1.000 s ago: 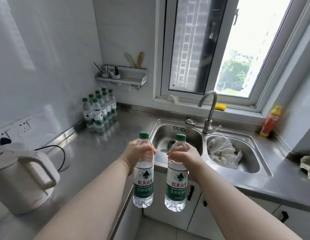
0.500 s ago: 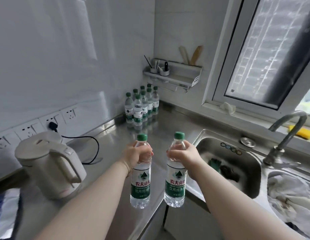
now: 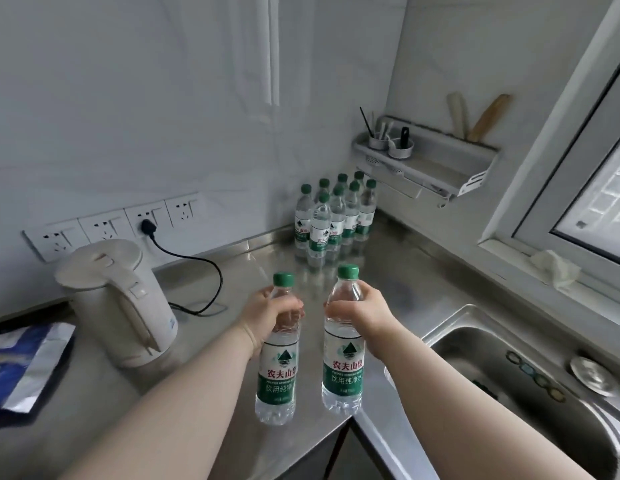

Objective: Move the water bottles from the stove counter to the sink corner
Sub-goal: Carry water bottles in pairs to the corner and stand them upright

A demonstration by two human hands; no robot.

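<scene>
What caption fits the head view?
Left hand and right hand each hold a water bottle over the counter, facing the corner bottle cluster.

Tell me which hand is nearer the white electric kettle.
Left. The left hand, gripping a water bottle, is just right of the kettle; the right hand, gripping a second bottle, is farther right, nearer the sink.

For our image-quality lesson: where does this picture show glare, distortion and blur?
Head view: daylight glares off the counter; the wide lens skews the window frame and socket row; the bag at left is smeared; labels on the left bottle and right bottle are readable.
</scene>
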